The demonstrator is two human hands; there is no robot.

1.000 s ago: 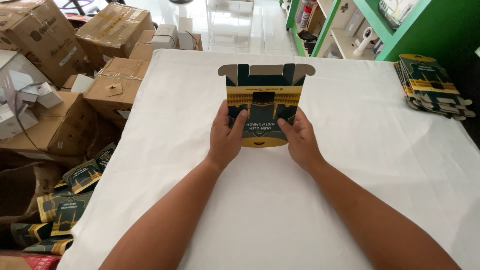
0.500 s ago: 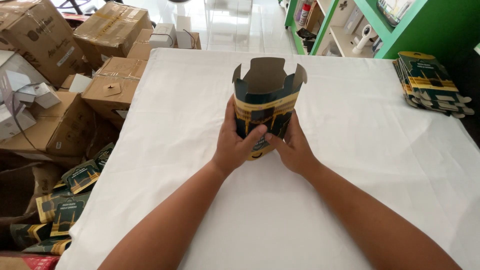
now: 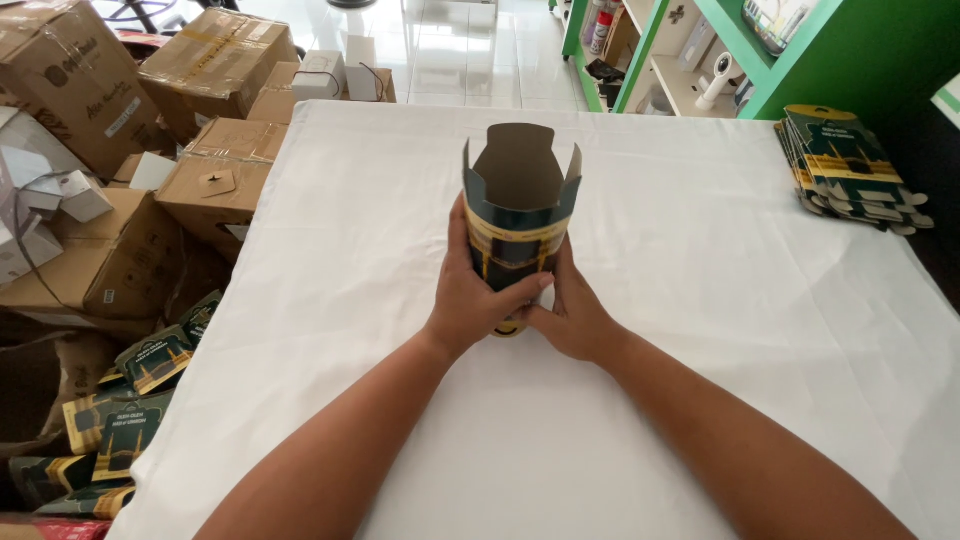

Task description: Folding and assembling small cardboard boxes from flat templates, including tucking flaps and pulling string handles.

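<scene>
The flat paper box (image 3: 520, 215) is now popped open into a tube.
Both hands squeeze it at mid-frame over the white worktop (image 3: 700, 300): left hand (image 3: 475, 295) fingers wrap its side, right hand (image 3: 575, 315) fingers press the other; flaps stand up.

A shop's packing or stock area. A table draped in white cloth (image 3: 700, 330) occupies the centre; taped brown cardboard shipping cartons (image 3: 215, 190) are heaped at nine to eleven o'clock, green shelving with goods (image 3: 690, 50) stands at one o'clock, and a stack of flat printed dark-green-and-gold cartons (image 3: 850, 170) lies at two o'clock.
</scene>
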